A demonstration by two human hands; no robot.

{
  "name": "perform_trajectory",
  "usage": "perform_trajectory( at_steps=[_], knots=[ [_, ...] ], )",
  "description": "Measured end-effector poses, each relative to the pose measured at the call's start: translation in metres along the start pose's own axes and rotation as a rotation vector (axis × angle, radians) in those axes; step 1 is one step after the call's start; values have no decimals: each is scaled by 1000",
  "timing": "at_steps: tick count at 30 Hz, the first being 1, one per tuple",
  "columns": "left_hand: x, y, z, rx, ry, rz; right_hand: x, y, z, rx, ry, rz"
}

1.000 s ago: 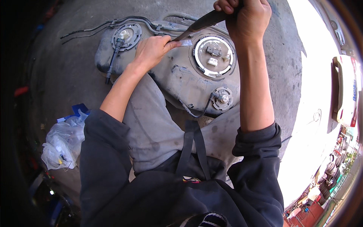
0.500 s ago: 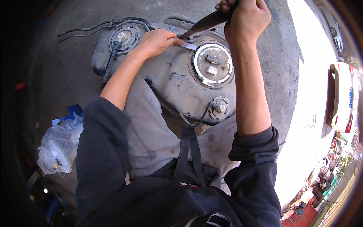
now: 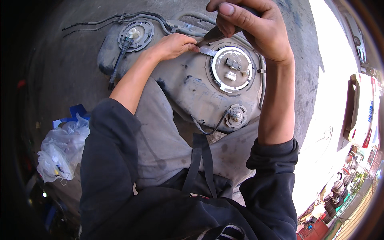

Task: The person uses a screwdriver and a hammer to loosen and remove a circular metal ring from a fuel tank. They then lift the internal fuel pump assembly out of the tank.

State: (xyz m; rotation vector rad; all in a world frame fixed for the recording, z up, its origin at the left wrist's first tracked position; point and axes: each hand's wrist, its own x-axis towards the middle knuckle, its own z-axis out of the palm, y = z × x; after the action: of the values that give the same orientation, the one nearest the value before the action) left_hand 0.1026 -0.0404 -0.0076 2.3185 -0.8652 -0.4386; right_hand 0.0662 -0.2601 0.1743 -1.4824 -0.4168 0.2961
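Observation:
A dusty grey fuel tank (image 3: 176, 78) lies in front of my legs. On its right part is a round pump cover (image 3: 240, 60) with a pale locking ring and a dark connector. My left hand (image 3: 173, 47) is closed, pinching a flat metal strip (image 3: 208, 51) whose far end meets the ring's upper left edge. My right hand (image 3: 258, 28), raised above the tank, grips a dark tapered tool (image 3: 212, 36). Its narrow end comes down at my left fingertips; whether the two touch is hard to tell, and its other end is hidden in my fist.
A second round fitting (image 3: 136, 36) with a hose sits at the tank's left end, a smaller one (image 3: 236, 115) at the near right. Thin pipes (image 3: 148, 17) run along the far side. A plastic bag (image 3: 62, 150) lies left; a white car (image 3: 364, 110) stands far right.
The tank sits slightly further right in view. My right hand has come lower and turned, showing its thumb. The strip's end now reaches the ring's edge; my left hand keeps its pinch.

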Motion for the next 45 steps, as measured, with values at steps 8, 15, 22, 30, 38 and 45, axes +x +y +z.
perform_trajectory(
  at_steps=[8, 15, 22, 30, 38, 45],
  knots=[
    [-2, 8, -1, 102, 61, -48, -12, -5, 48, -158, 442, -63],
    [5, -11, 16, 8, 173, -25, -14, 7, 68, -251, 458, -217],
    [-20, -13, 9, -29, 61, 61, -36, 54, 153, -684, 206, -647],
    [26, 50, -32, -49, 285, 34, -39, -33, -7, 37, 563, -514],
    [159, 53, -7, -414, 333, -63, -46, -5, -40, 55, 954, -680],
    [176, 30, 30, -345, 357, -1, -36, 15, -29, -66, 997, -612]
  ],
)
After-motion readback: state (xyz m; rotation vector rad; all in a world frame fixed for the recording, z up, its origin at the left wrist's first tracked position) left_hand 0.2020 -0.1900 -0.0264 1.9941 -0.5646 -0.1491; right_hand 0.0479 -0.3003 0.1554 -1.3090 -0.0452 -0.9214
